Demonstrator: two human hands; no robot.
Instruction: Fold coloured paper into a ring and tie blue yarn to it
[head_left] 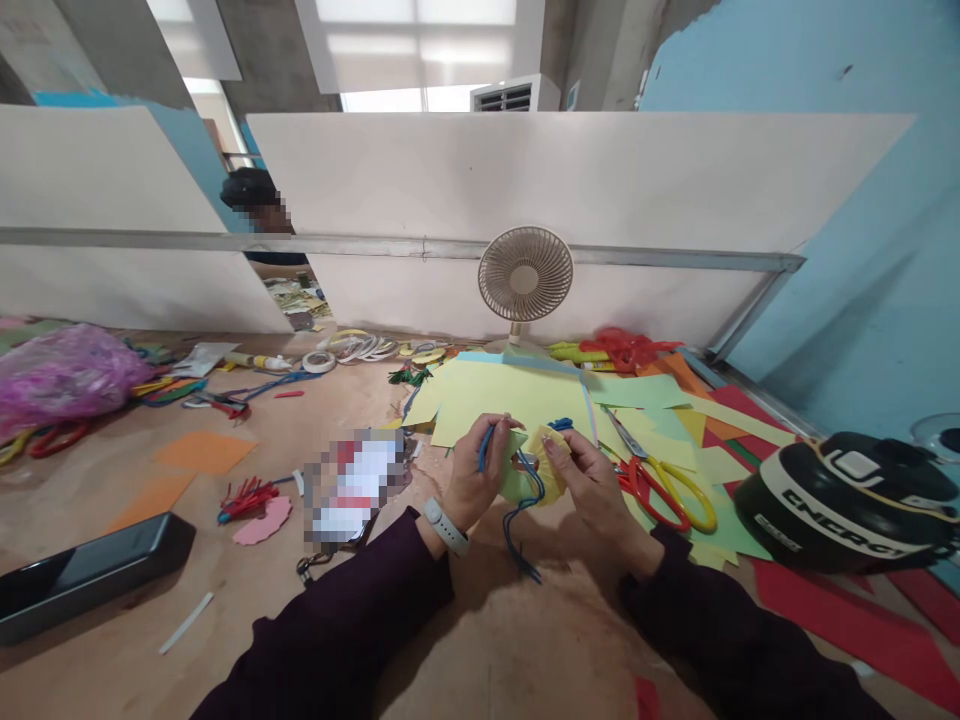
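Observation:
Both hands are raised over the table's near middle, close together. My left hand (477, 465) is closed on the green side of a small folded paper piece, and a blue cord (523, 500) runs past its fingers and dangles below. Opposite it, my right hand (589, 480) pinches the yellow part of the paper piece (551, 475) between thumb and fingers. A dark blue cord bundle (560, 424) shows just above the right fingers. Pale yellow paper sheets (495, 395) lie right behind the hands. Red and yellow handled scissors (660, 490) rest to the right of my right hand.
A small fan (526, 275) stands at the back against a white partition (405, 180). On the right sits a black jug (832, 500) amid coloured paper. A blurred phone (356, 490), pink paper (262, 521), a dark box (97, 575) and a plastic bag (71, 375) lie left. Beyond the partition is a person.

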